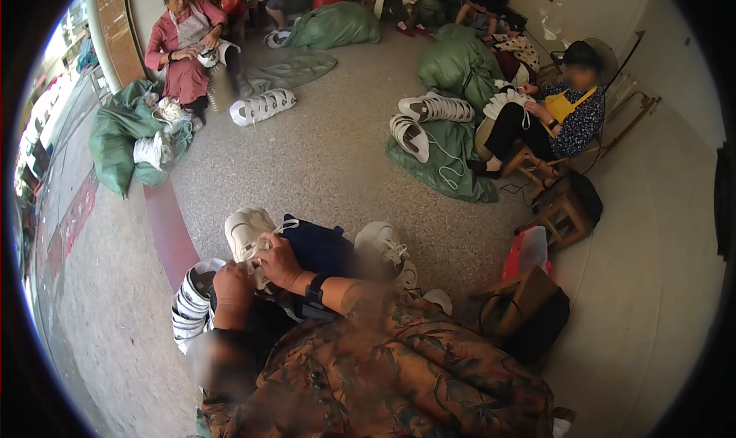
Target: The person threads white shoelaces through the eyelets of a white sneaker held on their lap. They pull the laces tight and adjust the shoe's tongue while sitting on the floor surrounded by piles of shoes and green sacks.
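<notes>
In front of my lap is a white sneaker, its toe pointing away from me. My left hand is closed at the near side of the shoe, its fingertips largely hidden. Curled fingers of my right hand grip the shoe around its lacing; a short loop of white lace sticks out beyond them. Whether those fingers pinch the lace or the upper is too small to tell. Dark blue cloth lies just right of the shoe.
Nested white shoes stand by my left hand, and more white sneakers sit to the right. Ahead are a shoe row, green sacks and other seated people handling shoes. A wooden stool and red bag stand right.
</notes>
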Motion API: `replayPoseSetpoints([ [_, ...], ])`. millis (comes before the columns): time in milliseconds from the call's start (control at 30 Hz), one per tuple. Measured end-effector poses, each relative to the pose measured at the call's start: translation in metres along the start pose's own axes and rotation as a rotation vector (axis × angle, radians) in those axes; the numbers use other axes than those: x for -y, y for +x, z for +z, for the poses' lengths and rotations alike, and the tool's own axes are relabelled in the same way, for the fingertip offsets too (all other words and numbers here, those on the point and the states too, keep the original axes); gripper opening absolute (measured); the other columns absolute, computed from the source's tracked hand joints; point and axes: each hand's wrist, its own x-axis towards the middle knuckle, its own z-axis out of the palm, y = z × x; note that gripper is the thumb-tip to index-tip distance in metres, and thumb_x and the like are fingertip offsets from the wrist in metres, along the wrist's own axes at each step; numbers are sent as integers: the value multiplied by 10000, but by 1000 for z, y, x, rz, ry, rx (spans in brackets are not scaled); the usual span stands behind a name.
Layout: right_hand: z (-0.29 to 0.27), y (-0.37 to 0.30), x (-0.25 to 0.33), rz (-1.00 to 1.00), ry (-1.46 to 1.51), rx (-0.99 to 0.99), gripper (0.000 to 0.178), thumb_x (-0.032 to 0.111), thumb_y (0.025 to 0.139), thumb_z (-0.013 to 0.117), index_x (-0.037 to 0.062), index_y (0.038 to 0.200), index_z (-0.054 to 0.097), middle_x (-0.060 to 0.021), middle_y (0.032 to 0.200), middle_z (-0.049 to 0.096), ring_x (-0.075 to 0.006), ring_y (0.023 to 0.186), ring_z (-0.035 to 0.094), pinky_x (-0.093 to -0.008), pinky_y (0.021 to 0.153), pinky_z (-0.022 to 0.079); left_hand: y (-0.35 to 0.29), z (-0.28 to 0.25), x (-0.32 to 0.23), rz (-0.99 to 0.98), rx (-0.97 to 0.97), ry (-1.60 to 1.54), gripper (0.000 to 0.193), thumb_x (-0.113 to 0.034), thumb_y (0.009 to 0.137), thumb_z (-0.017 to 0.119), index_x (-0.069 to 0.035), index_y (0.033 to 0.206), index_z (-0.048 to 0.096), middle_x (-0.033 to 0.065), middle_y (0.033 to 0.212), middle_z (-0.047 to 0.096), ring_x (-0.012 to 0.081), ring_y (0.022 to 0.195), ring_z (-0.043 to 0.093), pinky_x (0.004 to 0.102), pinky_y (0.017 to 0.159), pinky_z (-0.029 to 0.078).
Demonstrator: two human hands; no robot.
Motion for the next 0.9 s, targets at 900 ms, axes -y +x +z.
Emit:
replayPoseSetpoints([
  [900,-90,17,-63,351,197,237,128,68,740,638,-20,824,600,-120,677,593,-193,632,585,-327,614,465,-123,1,118,-572,-87,-156,149,-86,748,600,-28,880,642,184,818,637,369,802,612,440,725,488],
])
